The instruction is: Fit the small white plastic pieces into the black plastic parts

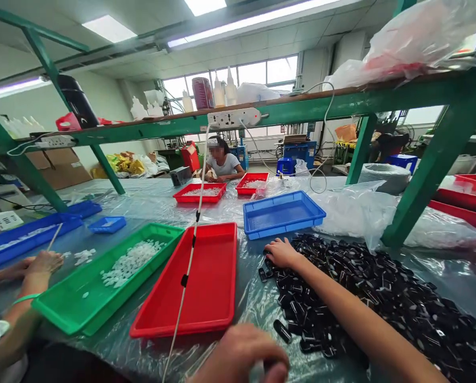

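1. Lying far to the left of the red tray point(211, 287), a long blue tray point(72, 222) is partly filled with white pieces.
2. Between that blue tray and the red tray, a thin stick point(55, 236) is held by a co-worker's hand point(48, 262); a green band point(26, 299) is worn on the wrist.
3. Nearer the red tray, loose white bits point(85, 256) are scattered on the table, and a small blue tray point(107, 225) is set behind them.
4. Just left of the red tray, a green tray point(68, 298) is placed at a slant, with white discs point(136, 259) heaped inside.
5. Across the red tray's view, a white cable point(189, 260) is hung from a power strip point(234, 118).
6. Behind the red tray, white pieces are held in two smaller red trays point(200, 199); a person point(225, 164) is seated beyond.
7. In front of the red tray's right corner, the left hand point(240, 354) is curled and blurred; something dark is seen by its thumb, but whether it is held cannot be told.
8. Behind and right of the red tray, another blue tray point(283, 214) is set.
9. To the red tray's right, black pieces point(381, 282) are piled; the right hand point(282, 253) is laid on their near-left edge, fingers bent down, and whether any piece is pinched cannot be told.
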Motion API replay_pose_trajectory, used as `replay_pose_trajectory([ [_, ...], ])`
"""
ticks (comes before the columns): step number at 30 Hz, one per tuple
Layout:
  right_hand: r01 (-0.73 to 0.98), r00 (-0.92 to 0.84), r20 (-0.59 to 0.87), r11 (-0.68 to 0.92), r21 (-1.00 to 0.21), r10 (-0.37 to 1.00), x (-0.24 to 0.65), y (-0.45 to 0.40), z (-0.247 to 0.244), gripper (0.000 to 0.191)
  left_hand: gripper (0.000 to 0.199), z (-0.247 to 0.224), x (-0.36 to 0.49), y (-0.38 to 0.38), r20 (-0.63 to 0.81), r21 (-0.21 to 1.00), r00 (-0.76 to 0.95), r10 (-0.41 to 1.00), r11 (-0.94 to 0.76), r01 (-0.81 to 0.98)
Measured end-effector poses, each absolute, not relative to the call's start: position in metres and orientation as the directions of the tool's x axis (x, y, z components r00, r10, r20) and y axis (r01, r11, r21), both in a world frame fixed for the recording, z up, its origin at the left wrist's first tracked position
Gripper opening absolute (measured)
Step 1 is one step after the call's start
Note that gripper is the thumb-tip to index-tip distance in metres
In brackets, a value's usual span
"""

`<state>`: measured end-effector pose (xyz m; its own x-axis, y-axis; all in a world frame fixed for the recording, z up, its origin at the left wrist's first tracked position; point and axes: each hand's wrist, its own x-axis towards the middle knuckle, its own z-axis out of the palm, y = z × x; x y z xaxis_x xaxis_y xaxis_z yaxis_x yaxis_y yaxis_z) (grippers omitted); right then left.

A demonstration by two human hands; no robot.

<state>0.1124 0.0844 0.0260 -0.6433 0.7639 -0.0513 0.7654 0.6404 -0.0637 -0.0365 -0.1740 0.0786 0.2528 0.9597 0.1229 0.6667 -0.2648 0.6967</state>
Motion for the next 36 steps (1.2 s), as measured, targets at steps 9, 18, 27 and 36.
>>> replay_pose_trajectory([
  [9,0.784,-0.578,0.110,0.588,-0.198,0.808,0.102,0.081,0.047,0.025,0.031,0.068,-0.059,0.038,0.333,0.515,0.108,0.937,-0.276,0.812],
  [18,-0.013,-0.374,0.265,0.280,-0.960,0.889,0.139,0.064,0.069,0.023,0.045,0.045,-0.043,0.031,0.194,0.919,0.204,0.959,-0.251,0.304],
  [27,0.112,-0.396,0.238,0.304,-0.946,0.887,0.147,0.050,0.060,0.031,0.035,0.038,-0.027,0.022,0.037,0.979,0.440,0.897,0.055,-0.195],
  [36,0.161,-0.451,0.278,0.383,-0.910,0.848,0.153,0.038,0.070,0.018,0.011,0.048,-0.030,0.013,0.008,0.989,0.496,0.868,0.067,-0.132],
])
